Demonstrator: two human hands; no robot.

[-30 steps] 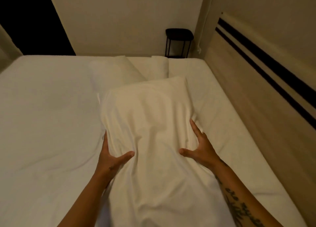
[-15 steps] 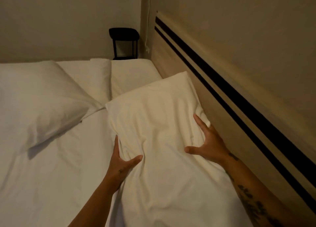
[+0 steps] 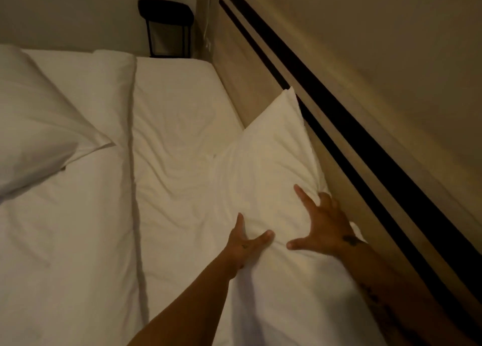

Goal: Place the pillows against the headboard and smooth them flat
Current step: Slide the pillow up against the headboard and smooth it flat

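Observation:
A white pillow (image 3: 263, 163) lies along the wooden headboard (image 3: 250, 84), its far corner leaning up against the board. My left hand (image 3: 245, 244) clasps the pillow's left edge, thumb on top. On the pillow's right side, by the headboard, my right hand (image 3: 323, 225) grips it with fingers spread. A second white pillow (image 3: 39, 126) rests on the bed at the far left, away from the headboard. A third pillow (image 3: 104, 84) lies flat behind it.
The white sheet (image 3: 169, 111) covers the mattress and is wrinkled, with a seam running down the middle. A black side table (image 3: 167, 24) stands past the far end of the bed, in the corner beside the headboard.
Both hands carried the pillow to the right, from the middle of the bed up against the headboard. My view turned right, so the other pillows slid to the left.

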